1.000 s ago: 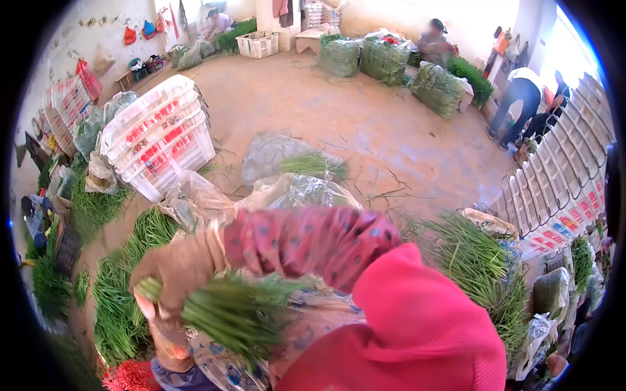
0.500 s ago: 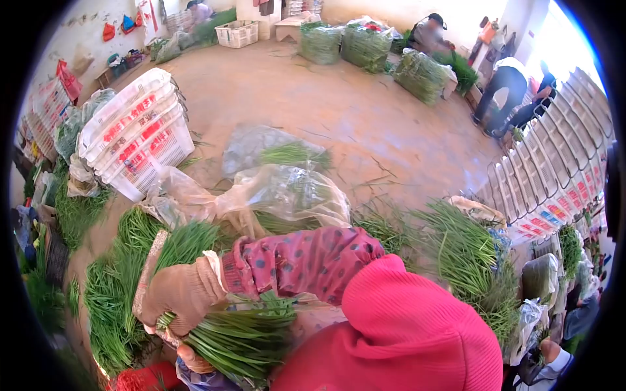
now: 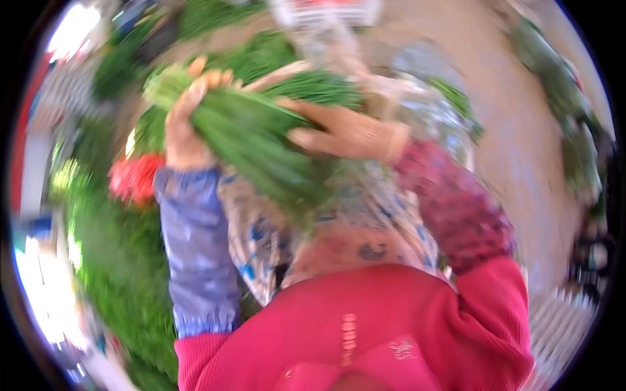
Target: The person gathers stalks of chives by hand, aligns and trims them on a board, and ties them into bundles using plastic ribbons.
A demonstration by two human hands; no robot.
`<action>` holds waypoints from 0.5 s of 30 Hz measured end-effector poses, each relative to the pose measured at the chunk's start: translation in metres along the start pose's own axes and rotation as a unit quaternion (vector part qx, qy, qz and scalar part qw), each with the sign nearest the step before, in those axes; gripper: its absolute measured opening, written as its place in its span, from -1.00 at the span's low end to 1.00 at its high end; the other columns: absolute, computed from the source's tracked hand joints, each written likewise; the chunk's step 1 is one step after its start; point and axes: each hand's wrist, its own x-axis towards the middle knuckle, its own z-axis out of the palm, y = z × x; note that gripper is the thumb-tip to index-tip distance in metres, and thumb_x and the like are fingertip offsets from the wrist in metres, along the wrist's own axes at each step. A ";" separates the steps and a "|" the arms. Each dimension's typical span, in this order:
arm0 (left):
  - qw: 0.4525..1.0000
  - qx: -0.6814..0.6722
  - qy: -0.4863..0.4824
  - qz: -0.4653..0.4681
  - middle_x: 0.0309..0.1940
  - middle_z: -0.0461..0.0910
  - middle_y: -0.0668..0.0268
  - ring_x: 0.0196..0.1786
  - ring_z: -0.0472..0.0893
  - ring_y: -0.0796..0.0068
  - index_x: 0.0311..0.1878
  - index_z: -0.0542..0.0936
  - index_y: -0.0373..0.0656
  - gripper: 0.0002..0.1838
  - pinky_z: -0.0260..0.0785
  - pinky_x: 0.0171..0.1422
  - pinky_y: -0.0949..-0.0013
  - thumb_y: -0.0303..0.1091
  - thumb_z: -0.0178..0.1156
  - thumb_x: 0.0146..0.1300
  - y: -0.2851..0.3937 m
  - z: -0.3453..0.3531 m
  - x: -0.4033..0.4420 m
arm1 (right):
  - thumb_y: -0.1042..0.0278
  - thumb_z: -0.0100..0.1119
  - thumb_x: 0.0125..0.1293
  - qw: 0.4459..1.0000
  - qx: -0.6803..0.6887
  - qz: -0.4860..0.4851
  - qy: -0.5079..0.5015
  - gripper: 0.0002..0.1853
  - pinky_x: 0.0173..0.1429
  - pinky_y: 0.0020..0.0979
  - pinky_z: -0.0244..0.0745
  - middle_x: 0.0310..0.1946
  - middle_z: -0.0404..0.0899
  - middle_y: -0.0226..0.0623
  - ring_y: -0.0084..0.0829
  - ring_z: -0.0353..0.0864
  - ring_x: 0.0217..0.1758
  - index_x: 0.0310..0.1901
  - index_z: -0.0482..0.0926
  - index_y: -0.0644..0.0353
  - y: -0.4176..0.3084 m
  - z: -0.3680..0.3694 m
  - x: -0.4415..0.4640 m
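A bunch of long green chives (image 3: 261, 140) slants across in front of me, its pale ends toward the upper left and its leaf tips over my lap. My left hand (image 3: 186, 127) is wrapped round it near the pale ends. On the other side, my right hand (image 3: 342, 130), in a tan glove, lies against the leaves with its fingers stretched and apart. More chives (image 3: 313, 88) are heaped just beyond both hands. A red bundle of strands (image 3: 135, 179) sits left of my left wrist. The view is blurred by motion.
Clear plastic sheeting (image 3: 430, 114) lies on the floor beyond my right hand. A white crate (image 3: 326, 14) stands at the top. Loose greens (image 3: 120, 280) spread along my left side. Filled bags (image 3: 554, 85) line the far right, and stacked crates (image 3: 561, 326) are at lower right.
My view has swung left and down. The bunch has come up in front of me in my left hand. My right hand, previously closed around stems, now has its fingers spread on the leaves.
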 end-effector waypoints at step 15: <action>0.952 0.273 0.057 0.127 -0.09 0.63 0.07 -0.02 0.65 0.26 0.32 0.25 -0.31 -0.35 0.59 0.09 0.15 -0.45 0.28 0.17 0.069 -0.004 0.005 | -0.07 0.37 0.07 0.975 -0.153 -0.098 0.129 0.07 0.42 -0.23 0.24 0.34 0.21 0.23 0.02 0.39 0.31 0.44 -0.02 0.36 -0.062 -0.008 0.051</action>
